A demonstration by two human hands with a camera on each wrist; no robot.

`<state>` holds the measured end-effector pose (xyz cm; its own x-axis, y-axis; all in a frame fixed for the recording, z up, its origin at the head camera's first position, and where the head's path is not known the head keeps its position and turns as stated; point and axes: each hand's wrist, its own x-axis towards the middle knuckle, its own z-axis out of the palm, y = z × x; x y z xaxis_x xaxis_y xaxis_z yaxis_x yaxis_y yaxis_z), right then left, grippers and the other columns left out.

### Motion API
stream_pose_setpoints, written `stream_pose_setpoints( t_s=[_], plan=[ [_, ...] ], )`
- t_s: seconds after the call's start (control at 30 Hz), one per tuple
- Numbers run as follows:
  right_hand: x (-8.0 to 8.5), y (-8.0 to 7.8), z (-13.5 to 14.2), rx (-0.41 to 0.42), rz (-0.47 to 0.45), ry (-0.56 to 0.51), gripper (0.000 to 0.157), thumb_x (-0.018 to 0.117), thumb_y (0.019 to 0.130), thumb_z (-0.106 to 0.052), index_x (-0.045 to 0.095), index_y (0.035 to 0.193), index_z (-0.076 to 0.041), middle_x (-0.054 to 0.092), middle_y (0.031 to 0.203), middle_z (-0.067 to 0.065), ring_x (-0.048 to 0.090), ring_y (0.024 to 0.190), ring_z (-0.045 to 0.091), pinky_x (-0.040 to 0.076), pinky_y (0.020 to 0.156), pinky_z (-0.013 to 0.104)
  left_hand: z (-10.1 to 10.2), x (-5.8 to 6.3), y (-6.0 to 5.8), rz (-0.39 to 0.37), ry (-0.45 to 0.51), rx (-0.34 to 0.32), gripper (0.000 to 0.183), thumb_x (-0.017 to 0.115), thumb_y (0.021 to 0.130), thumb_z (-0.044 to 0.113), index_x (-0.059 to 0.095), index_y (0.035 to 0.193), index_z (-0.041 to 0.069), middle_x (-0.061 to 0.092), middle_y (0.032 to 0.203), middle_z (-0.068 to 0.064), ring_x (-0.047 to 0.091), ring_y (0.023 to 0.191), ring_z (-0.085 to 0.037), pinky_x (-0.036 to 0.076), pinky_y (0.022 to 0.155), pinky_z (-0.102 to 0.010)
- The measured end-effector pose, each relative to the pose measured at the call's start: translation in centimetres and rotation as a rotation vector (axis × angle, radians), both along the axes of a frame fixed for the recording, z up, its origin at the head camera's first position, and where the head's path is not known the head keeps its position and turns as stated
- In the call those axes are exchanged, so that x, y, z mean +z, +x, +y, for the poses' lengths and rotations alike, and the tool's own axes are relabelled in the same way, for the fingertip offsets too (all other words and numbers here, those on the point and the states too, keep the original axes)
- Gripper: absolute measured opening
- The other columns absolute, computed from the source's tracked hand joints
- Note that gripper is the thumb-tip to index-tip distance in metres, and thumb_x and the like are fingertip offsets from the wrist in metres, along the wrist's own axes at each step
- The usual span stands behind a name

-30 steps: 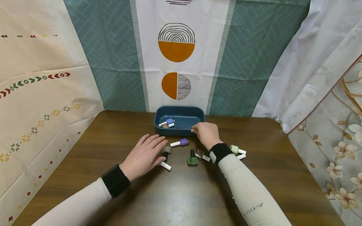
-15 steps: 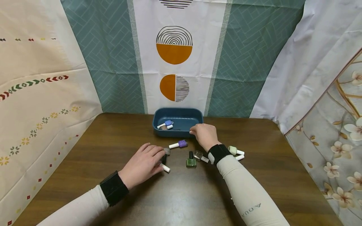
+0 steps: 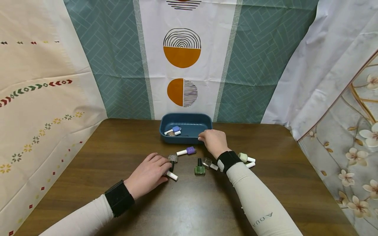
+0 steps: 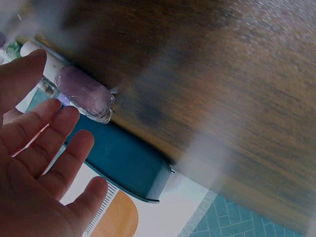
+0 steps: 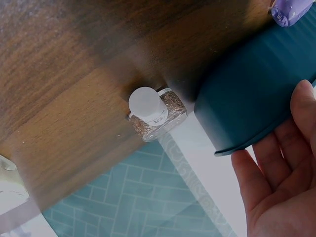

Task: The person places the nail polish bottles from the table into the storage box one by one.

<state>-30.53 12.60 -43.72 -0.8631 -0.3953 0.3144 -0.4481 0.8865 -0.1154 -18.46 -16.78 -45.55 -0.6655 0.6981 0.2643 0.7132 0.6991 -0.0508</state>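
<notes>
My left hand (image 3: 149,173) hovers at a nail polish bottle, whose white cap (image 3: 172,176) shows past the fingertips. In the left wrist view the fingers are spread, and the thumb overlaps the cap of this mauve nail polish bottle (image 4: 86,91). Just beyond lies a glittery nail polish bottle with a black cap (image 3: 172,158). At the back, my right hand (image 3: 215,141) holds the front right rim of a blue tray (image 3: 186,140), thumb on the outer wall and fingers behind the rim. Inside the tray lie a blue nail polish bottle (image 3: 176,128) and a brown glitter one (image 3: 171,133).
Between the hands are a purple nail polish bottle (image 3: 191,150), a standing green one (image 3: 199,170) and a clear one (image 3: 207,162). A pale green bottle (image 3: 243,157) lies right of the right wrist. Patterned cloths (image 3: 124,82) hang behind the table (image 3: 189,203).
My left hand has drawn slightly back and lower, its fingers bending in, so the black-capped bottle shows more. The right hand stays at the tray's rim.
</notes>
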Motion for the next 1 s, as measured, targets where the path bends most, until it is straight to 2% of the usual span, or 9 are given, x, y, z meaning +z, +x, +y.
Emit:
stream_pose_setpoints(
  t_s=[0.3, 0.6, 1.0],
  plan=[
    [-0.04, 0.02, 0.08, -0.003, 0.000, 0.004, 0.016, 0.074, 0.108, -0.027, 0.088, 0.113, -0.023, 0.083, 0.105, 0.000, 0.078, 0.093, 0.023, 0.062, 0.076, 0.045, 0.03, -0.24, -0.21, 0.006, -0.016, -0.014, 0.043, 0.097, 0.088, 0.025, 0.077, 0.123, 0.009, 0.076, 0.121, -0.006, 0.068, 0.119, -0.027, 0.050, 0.114, -0.055],
    [0.27, 0.14, -0.08, -0.009, -0.008, 0.015, 0.016, 0.074, 0.107, -0.027, 0.088, 0.114, -0.023, 0.083, 0.105, 0.001, 0.078, 0.094, 0.023, 0.062, 0.077, 0.044, 0.17, -0.28, -0.17, -0.050, -0.017, 0.007, 0.041, 0.096, 0.090, 0.020, 0.075, 0.123, 0.008, 0.075, 0.121, -0.007, 0.069, 0.118, -0.026, 0.053, 0.112, -0.048],
    [0.08, 0.03, -0.04, -0.016, -0.012, 0.016, 0.018, 0.073, 0.108, -0.028, 0.088, 0.116, -0.022, 0.083, 0.106, 0.001, 0.078, 0.094, 0.023, 0.063, 0.077, 0.044, 0.10, -0.59, -0.45, -0.088, -0.021, 0.029, 0.039, 0.094, 0.091, 0.014, 0.075, 0.124, 0.008, 0.074, 0.118, -0.006, 0.069, 0.112, -0.023, 0.060, 0.101, -0.042]
  ],
)
